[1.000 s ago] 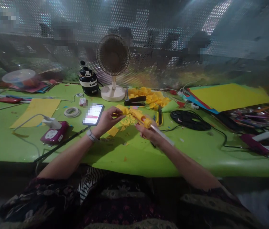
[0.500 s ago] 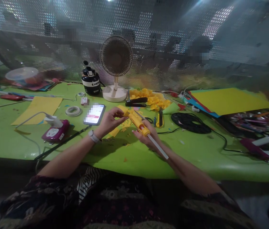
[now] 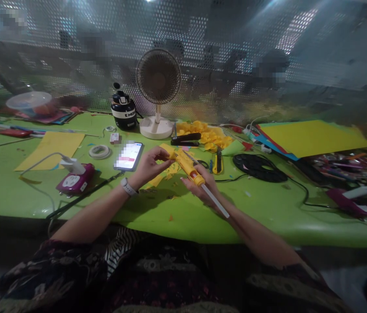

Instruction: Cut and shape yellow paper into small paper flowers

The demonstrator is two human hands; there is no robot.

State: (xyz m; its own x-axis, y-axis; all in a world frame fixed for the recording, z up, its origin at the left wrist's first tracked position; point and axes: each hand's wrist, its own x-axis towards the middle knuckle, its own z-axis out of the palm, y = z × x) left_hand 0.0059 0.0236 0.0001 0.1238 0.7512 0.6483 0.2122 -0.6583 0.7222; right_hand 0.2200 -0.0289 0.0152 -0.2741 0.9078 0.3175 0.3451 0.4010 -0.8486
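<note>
My right hand (image 3: 202,186) is wrapped round a yellow glue gun (image 3: 188,168), and a white glue stick (image 3: 216,202) juts from its back end toward me. The front of the gun points up and left, close to the fingertips of my left hand (image 3: 151,165). Those fingertips pinch a small yellow paper piece (image 3: 171,154); its exact shape is hard to make out against the gun. Yellow paper scraps (image 3: 172,172) lie on the green table (image 3: 166,217) beneath my hands.
A white fan (image 3: 156,127), a dark bottle (image 3: 123,114) and a stapler (image 3: 186,139) stand behind. A phone (image 3: 129,156) and tape roll (image 3: 99,151) lie left. Yellow paper petals (image 3: 209,135) are heaped behind, a utility knife (image 3: 218,162) and black cable reel (image 3: 258,168) right.
Both hands keep nearly the same place. The yellow paper at my left fingertips has shifted slightly and shows less beside the glue gun's front.
</note>
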